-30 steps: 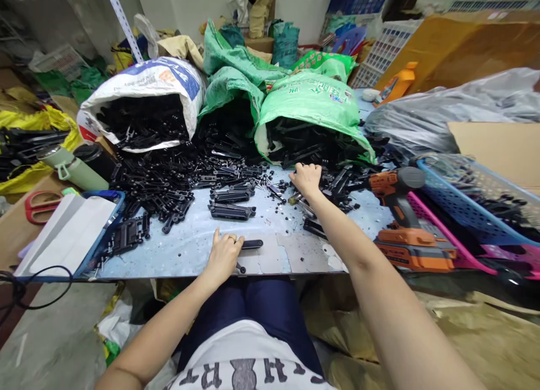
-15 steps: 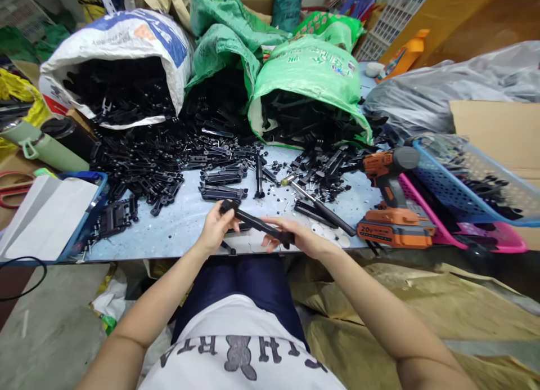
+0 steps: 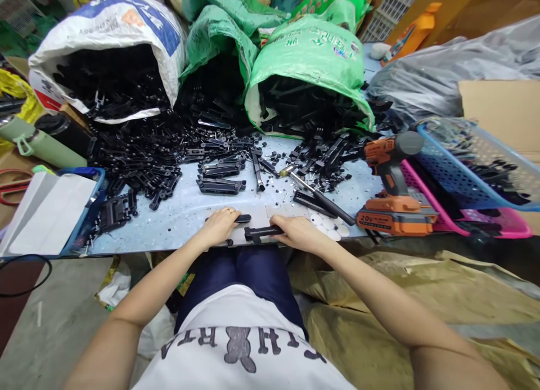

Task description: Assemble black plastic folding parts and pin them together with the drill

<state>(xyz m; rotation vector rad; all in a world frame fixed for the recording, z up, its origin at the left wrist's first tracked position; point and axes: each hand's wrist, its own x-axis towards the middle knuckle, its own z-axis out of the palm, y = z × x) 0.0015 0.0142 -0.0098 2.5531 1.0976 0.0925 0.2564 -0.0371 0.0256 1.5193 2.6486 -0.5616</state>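
Near the table's front edge, my right hand (image 3: 297, 231) grips one end of a black plastic bracket (image 3: 262, 232), whose forked end points left. My left hand (image 3: 220, 225) is closed over a second dark piece, a short black bar (image 3: 243, 218), whose rounded end sticks out past the fingers; the rest of it is hidden under the hand. A small black part (image 3: 230, 242) lies just below that hand. Behind the hands, finished-looking black arms (image 3: 221, 185) lie in a stack. To the right rests a hammer (image 3: 323, 198) with a dark handle.
A white sack (image 3: 107, 27) and a green sack (image 3: 310, 52) spill black parts (image 3: 143, 159) across the back. An orange cordless drill (image 3: 394, 193) stands at right beside a blue basket (image 3: 464, 170) and a pink basket (image 3: 493, 221). A paper-topped blue tray (image 3: 101, 190) sits left.
Both hands held the bracket raised before. My left hand has let it go and moved down onto the short bar, while my right hand has lowered the bracket toward the table edge.
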